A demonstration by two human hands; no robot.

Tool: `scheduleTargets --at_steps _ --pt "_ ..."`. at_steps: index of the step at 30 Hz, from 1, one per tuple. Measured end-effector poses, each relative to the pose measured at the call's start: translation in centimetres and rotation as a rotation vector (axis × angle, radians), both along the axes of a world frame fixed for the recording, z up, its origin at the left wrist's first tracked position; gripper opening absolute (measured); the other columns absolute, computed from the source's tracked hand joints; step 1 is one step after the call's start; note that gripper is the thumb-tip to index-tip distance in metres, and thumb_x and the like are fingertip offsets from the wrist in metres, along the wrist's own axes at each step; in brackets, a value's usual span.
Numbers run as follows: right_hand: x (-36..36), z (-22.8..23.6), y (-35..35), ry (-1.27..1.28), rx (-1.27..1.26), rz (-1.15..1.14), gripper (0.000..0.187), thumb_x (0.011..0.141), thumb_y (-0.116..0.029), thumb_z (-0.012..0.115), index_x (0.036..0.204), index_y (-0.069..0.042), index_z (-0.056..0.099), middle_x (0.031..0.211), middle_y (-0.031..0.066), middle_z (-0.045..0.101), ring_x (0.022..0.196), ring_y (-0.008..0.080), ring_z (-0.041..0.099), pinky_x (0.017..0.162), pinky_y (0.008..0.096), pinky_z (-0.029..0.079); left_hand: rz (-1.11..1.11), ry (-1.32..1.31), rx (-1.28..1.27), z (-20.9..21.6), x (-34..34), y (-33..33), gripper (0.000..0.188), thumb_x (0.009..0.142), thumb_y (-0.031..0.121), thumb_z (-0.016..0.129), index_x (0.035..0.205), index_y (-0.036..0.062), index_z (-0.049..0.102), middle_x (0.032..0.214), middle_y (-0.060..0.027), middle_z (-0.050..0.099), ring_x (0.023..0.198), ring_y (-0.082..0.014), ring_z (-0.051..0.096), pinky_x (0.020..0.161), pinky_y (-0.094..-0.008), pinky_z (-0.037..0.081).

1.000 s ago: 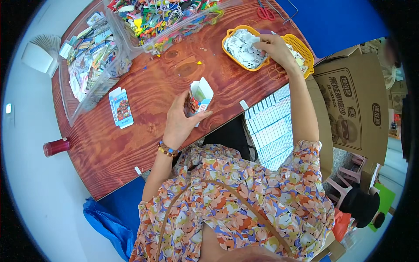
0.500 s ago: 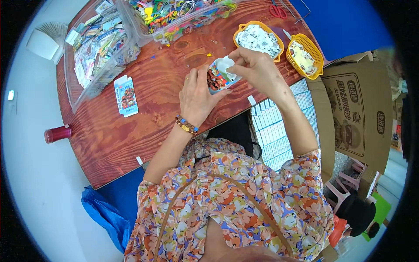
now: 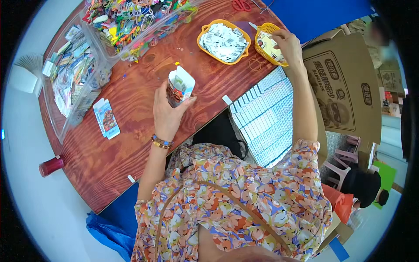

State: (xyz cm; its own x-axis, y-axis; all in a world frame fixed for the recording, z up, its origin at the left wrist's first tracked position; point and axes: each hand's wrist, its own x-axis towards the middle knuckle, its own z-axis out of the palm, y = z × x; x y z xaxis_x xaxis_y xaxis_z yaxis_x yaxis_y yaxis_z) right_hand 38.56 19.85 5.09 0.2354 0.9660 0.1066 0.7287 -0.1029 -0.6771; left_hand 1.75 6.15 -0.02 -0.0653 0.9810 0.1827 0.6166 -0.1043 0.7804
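Observation:
My left hand (image 3: 168, 109) is wrapped round a small printed cardboard box (image 3: 178, 94), held upright above the table with its top flaps raised and its mouth open. Pale material shows inside the box, too small to name. At the far right of the table my right hand (image 3: 290, 49) reaches over a small yellow basket (image 3: 271, 28) of pale yellow slips (image 3: 270, 46). Its fingers are bent together at the slips; whether they pinch one is hidden. Left of that basket stands a wider yellow basket (image 3: 205, 29) full of small white packets (image 3: 224, 42).
A flat printed box (image 3: 107, 118) lies on the wooden table (image 3: 126, 153). Clear bins with cards (image 3: 70, 74) and colourful small items (image 3: 135, 22) stand at the far left. Rows of white boxes (image 3: 264, 120) fill a carton beside my right arm. A large cardboard flap (image 3: 345, 87) rises at right.
My right hand has left the box's mouth and moved right to the small yellow basket. The left hand still holds the box, now more upright. The whole view has shifted.

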Motion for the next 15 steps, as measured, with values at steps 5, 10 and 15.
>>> scheduleTargets --at_steps 5,10,15 --pt "4.4 -4.2 3.2 -0.337 -0.236 0.014 0.029 0.082 -0.028 0.069 0.1 -0.005 0.07 0.075 0.009 0.069 0.068 0.0203 0.066 0.067 0.0379 0.05 -0.029 -0.059 -0.021 0.4 1.0 0.1 0.08 0.07 0.028 0.089 0.132 -0.0037 0.05 0.118 -0.0179 0.058 0.111 -0.0306 0.058 0.094 -0.0402 0.047" --pt "5.3 -4.8 4.5 -0.301 -0.348 0.068 0.021 0.083 -0.024 0.068 0.09 -0.005 0.067 0.074 0.0075 0.068 0.067 0.0192 0.066 0.065 0.0372 0.049 0.0 -0.169 -0.074 -0.4 0.2 -0.2 0.08 0.07 0.028 0.089 0.132 -0.0039 0.05 0.119 -0.0185 0.058 0.112 -0.0306 0.058 0.095 -0.0405 0.047" --pt "5.8 -4.5 3.7 -0.049 -0.212 0.032 0.015 0.085 -0.015 0.067 0.091 -0.001 0.065 0.076 0.0051 0.066 0.055 0.0117 0.058 0.054 0.0285 0.047 0.008 -0.171 -0.085 -0.8 -0.3 -0.5 0.079 0.07 0.028 0.088 0.132 -0.004 0.05 0.122 -0.0194 0.058 0.113 -0.0306 0.059 0.096 -0.0403 0.047"
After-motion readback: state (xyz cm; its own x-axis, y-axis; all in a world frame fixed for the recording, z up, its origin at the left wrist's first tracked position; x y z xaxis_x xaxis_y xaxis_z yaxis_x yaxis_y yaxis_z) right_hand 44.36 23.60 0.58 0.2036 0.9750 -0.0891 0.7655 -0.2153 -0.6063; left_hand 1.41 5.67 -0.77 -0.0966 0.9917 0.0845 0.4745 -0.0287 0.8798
